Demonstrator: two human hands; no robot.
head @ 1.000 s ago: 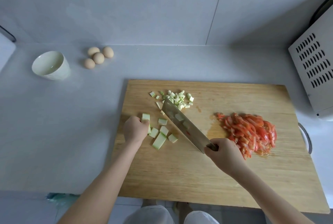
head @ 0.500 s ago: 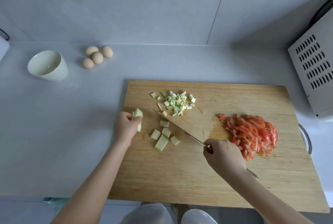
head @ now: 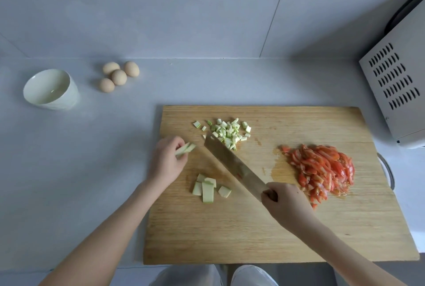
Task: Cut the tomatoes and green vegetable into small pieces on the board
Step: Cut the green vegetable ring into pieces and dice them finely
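Right hand [head: 285,203] grips the handle of a cleaver [head: 236,166], fingers curled round it; the handle itself is hidden inside the fist. Left hand [head: 166,161] pinches a few green vegetable strips [head: 185,148] between thumb and fingertips, above the board's left edge. Both forearms run out of the bottom of the frame. The wooden cutting board [head: 253,235] sits on a grey counter [head: 80,170], its near edge close to the counter's front, with a broad band of bare wood nearest the person. Between the hands lie several larger green slabs [head: 207,189], pale-fleshed with thin green skin, flat on the wood and touching one another. The cleaver blade runs diagonally from the right fist toward the far left, broad face up, its tip just beside a heap of small green dice [head: 230,132]; whether the edge touches the board cannot be determined. To the right, sliced tomato [head: 322,170] forms a wet red pile near the board's right edge, with juice staining the wood beside it. A curved metal piece [head: 388,170] shows past that edge, partly hidden and unidentified. Farther back, four eggs [head: 119,76] cluster on the counter, with a white bowl [head: 51,89] to their left. A vented appliance [head: 397,92] stands at far right, cut off by the frame.
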